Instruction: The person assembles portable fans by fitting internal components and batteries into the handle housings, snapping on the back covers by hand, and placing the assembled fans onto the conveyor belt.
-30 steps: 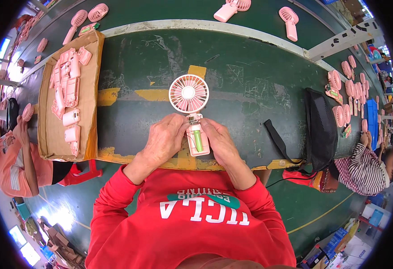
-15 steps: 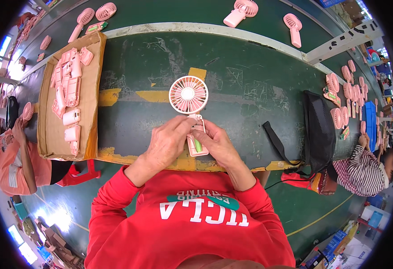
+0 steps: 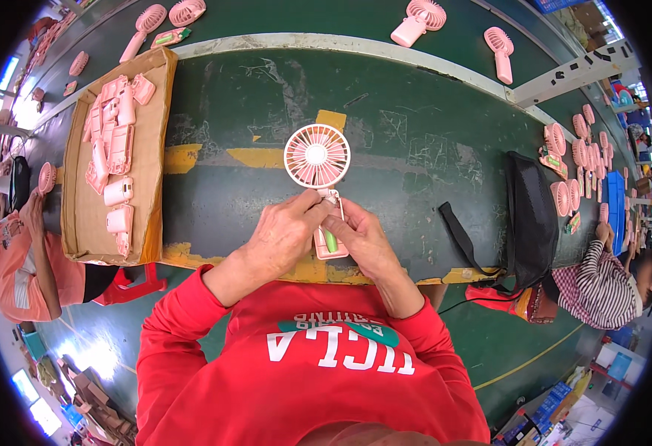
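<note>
A pink handheld fan [image 3: 317,155] with a round white-rimmed grille lies over the table in front of me, its head pointing away. Its handle is uncovered, and a green battery [image 3: 330,239] shows inside the pink shell. My left hand [image 3: 287,229] pinches at the top of the handle, just below the fan head; the fingertips hide what they touch there. Wrapped round the right side of the handle is my right hand [image 3: 364,239], with its thumb laid across the open inside.
On the left stands a cardboard tray [image 3: 159,160] of pink shell parts [image 3: 120,149]. A black bag [image 3: 530,215] with a strap sits at the right. Beyond the pale metal rail [image 3: 341,44], several pink fans [image 3: 498,53] lie on a green belt. Co-workers sit at both sides.
Fans on the far belt have slid to the right. Both hands stay on the fan handle, with only slight finger movement at its top.
</note>
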A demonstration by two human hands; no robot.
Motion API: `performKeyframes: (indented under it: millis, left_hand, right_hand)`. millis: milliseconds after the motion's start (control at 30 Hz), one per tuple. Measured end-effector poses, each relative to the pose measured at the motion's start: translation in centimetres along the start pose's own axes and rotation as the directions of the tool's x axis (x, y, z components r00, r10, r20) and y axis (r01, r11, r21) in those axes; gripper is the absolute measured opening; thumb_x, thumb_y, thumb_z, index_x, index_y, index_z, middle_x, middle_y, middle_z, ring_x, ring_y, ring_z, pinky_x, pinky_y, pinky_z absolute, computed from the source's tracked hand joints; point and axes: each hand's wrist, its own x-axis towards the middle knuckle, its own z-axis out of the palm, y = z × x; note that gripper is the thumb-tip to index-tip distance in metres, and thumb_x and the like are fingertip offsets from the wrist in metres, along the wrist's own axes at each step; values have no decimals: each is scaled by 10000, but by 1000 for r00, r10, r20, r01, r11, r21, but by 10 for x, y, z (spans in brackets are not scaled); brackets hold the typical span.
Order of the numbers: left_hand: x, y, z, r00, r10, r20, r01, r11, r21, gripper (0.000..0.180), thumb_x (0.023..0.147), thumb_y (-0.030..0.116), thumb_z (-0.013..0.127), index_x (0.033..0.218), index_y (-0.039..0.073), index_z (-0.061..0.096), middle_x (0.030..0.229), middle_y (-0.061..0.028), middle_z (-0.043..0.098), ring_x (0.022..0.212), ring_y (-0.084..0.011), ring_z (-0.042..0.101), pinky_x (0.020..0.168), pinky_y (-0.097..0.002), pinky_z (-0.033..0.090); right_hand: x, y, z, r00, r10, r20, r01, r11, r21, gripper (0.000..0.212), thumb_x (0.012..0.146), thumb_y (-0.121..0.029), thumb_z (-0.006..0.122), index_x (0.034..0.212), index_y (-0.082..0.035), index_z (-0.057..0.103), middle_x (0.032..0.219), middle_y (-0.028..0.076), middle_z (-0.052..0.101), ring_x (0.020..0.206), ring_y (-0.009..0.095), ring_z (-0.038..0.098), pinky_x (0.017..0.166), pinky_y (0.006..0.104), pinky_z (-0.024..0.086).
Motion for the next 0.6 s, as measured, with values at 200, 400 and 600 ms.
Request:
performKeyframes:
  millis: [200,400,600]
  left_hand:
    - [-3,-7,-3,995,-15,-96,0,989,-147,320,716,-90,544,1023,-20,599,908,-152,606,730,-329,619,606,-369,514]
    - [-3,-10,-3,995,-25,-98,7,983,-182,327,722,-100,533,1029,-10,598,904,-149,605,725,-329,617,603,-365,507]
    - [-4,-12,0,994,-6,-109,-10,989,-147,314,718,-101,535,1014,-16,599,906,-146,606,725,-328,621,603,-360,512]
  right_hand:
    - [0,-4,0,998,55,-10,-55,998,-5,319,913,-119,544,1202,11,504,1039,58,619,888,97,597,751,231,499]
    - [0,-5,0,999,51,-18,-51,999,10,309,913,-118,542,1192,10,510,1024,63,627,881,102,604,746,231,501]
    - [1,-3,-1,999,34,-5,-34,999,0,321,914,-121,541,1203,14,501,1038,63,620,896,98,594,750,231,498]
